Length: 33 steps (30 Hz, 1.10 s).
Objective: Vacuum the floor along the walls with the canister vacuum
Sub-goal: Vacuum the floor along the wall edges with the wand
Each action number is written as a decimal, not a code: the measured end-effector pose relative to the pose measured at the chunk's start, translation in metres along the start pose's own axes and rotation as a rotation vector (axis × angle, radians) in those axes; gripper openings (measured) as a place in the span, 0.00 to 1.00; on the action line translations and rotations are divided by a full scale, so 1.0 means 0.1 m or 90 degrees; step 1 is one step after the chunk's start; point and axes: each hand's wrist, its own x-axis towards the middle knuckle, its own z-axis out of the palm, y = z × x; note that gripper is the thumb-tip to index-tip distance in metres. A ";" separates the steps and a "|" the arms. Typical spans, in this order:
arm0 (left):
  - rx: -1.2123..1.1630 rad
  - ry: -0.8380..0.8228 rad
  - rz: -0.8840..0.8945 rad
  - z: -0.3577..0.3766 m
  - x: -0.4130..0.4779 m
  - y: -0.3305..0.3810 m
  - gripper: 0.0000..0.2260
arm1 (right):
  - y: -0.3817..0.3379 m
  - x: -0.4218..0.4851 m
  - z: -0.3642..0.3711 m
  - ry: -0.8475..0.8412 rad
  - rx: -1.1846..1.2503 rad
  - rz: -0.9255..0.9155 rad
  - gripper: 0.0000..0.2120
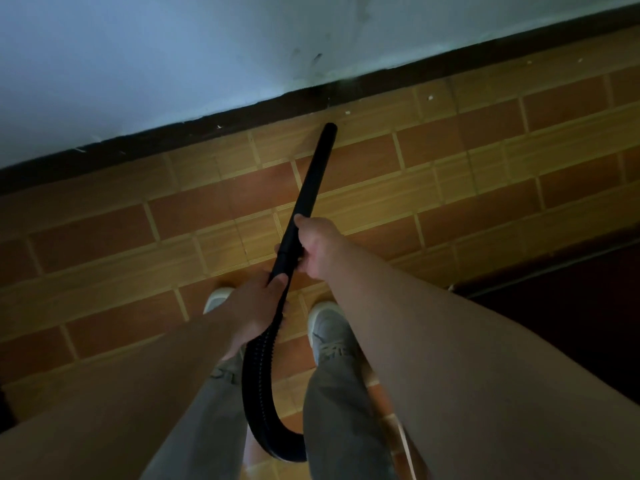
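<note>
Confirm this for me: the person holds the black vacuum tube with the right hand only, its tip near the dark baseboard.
Not quite. The head view shows both hands on the tube: the right hand grips it farther forward, and the left hand grips it where the ribbed hose begins. The tip is indeed near the dark baseboard.

Matt black plastic wand (311, 183), ribbed hose (258, 386)
</note>
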 end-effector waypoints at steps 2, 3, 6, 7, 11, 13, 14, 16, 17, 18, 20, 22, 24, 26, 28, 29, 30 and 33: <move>0.002 -0.009 0.001 -0.05 0.02 0.05 0.13 | -0.08 0.04 0.05 0.007 -0.008 -0.003 0.10; -0.003 -0.017 0.001 -0.07 0.03 0.09 0.13 | -0.12 0.05 0.07 0.014 -0.009 -0.006 0.09; -0.005 -0.033 -0.006 -0.11 0.05 0.15 0.13 | -0.13 0.09 0.06 0.032 -0.006 -0.013 0.10; 0.011 -0.037 -0.006 -0.12 0.04 0.15 0.13 | -0.11 0.10 0.05 0.033 -0.001 -0.013 0.11; 0.074 -0.054 0.011 -0.22 0.02 0.15 0.13 | -0.08 0.10 0.05 0.028 0.022 -0.004 0.12; 0.067 -0.061 0.008 -0.29 0.07 0.22 0.13 | -0.16 0.12 0.09 0.037 0.029 -0.009 0.13; 0.059 -0.062 0.008 -0.32 0.11 0.28 0.13 | -0.22 0.12 0.12 0.044 0.034 -0.010 0.13; 0.059 -0.067 0.004 -0.40 0.17 0.42 0.13 | -0.31 0.17 0.14 0.055 0.049 -0.014 0.14; 0.065 -0.072 0.000 -0.43 0.18 0.47 0.12 | -0.34 0.19 0.13 0.059 0.056 -0.014 0.15; 0.075 -0.078 -0.003 -0.46 0.19 0.51 0.12 | -0.35 0.22 0.13 0.059 0.060 -0.011 0.16; 0.102 -0.090 -0.013 -0.52 0.17 0.53 0.12 | -0.33 0.22 0.14 0.053 0.072 -0.005 0.15; 0.126 -0.095 -0.022 -0.58 0.12 0.48 0.12 | -0.26 0.21 0.19 0.046 0.093 0.010 0.15; 0.145 -0.097 -0.027 -0.64 0.08 0.42 0.12 | -0.19 0.17 0.27 0.037 0.109 0.024 0.15; 0.166 -0.087 -0.027 -0.73 0.07 0.39 0.12 | -0.16 0.15 0.34 0.027 0.126 0.028 0.16; 0.186 -0.087 -0.040 -0.85 0.07 0.42 0.12 | -0.18 0.13 0.39 0.011 0.141 0.023 0.16; 0.189 -0.095 -0.050 -0.92 0.08 0.44 0.12 | -0.19 0.13 0.42 0.006 0.145 0.020 0.16; 0.192 -0.108 -0.055 -1.00 0.09 0.47 0.11 | -0.21 0.12 0.44 0.004 0.148 0.018 0.17; 0.232 -0.129 -0.057 -1.11 0.06 0.56 0.12 | -0.18 0.06 0.53 0.007 0.157 0.026 0.18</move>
